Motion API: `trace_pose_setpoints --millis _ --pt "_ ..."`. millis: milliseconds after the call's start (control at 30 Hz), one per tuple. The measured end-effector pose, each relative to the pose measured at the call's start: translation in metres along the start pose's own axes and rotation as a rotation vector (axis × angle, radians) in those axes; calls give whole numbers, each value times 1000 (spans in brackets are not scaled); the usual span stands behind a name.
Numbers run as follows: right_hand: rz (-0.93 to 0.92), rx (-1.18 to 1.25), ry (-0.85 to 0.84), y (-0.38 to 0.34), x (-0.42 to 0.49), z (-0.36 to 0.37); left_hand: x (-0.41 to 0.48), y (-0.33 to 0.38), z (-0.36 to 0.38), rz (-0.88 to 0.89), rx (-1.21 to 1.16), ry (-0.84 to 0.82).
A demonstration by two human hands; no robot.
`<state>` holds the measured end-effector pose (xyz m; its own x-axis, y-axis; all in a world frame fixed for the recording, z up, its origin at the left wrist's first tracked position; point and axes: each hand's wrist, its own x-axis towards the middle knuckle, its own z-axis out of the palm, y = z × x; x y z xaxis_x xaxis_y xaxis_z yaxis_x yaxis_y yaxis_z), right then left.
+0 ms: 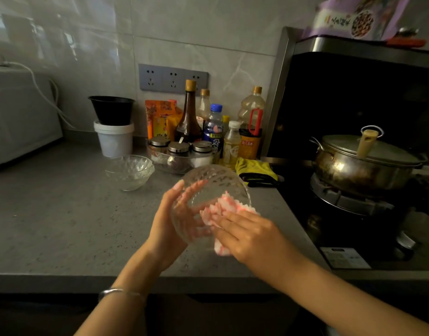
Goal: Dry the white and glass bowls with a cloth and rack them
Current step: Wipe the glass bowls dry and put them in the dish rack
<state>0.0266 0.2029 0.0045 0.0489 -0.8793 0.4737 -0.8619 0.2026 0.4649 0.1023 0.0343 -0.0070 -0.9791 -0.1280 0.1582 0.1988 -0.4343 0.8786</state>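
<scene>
One raised glass bowl (213, 187), two nested glass bowls (128, 170), five bottles (188, 117), three spice jars (178, 149), one pot (361, 166), one pink cloth (226, 207).

Your left hand (165, 229) has its fingers behind the faceted glass bowl (216, 183), where they show only as warped shapes, so where each fingertip sits cannot be confirmed. Your right hand (252, 236) covers much of the pink-and-white cloth (223, 208), hiding its lower folds. The purple bag (354, 18) is cut off by the top edge, the grey appliance (19, 112) by the left, and the bottle labels (249, 144) are too small to read.
</scene>
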Motion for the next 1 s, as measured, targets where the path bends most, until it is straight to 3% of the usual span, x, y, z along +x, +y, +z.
trace_pose_setpoints --millis 100,233,333,433,567,767,933,1000 --pt "110 47 139 -13 8 5 1 -7 11 152 -118 -11" --pt "353 355 232 -32 24 3 2 -21 28 139 -155 54" --pt "182 265 159 -20 20 11 3 -15 21 81 -168 98" --pt "-69 54 39 17 3 12 1 0 3 -44 -83 -14" --pt "-85 4 81 18 1 5 4 4 -1 -95 -60 -58" --pt "309 350 231 -32 24 10 5 -16 15 56 -121 2" --pt "-79 110 72 6 5 10 0 1 -5 -10 -3 -56" --pt "-99 17 37 15 1 9 0 5 -6 -31 44 -64"
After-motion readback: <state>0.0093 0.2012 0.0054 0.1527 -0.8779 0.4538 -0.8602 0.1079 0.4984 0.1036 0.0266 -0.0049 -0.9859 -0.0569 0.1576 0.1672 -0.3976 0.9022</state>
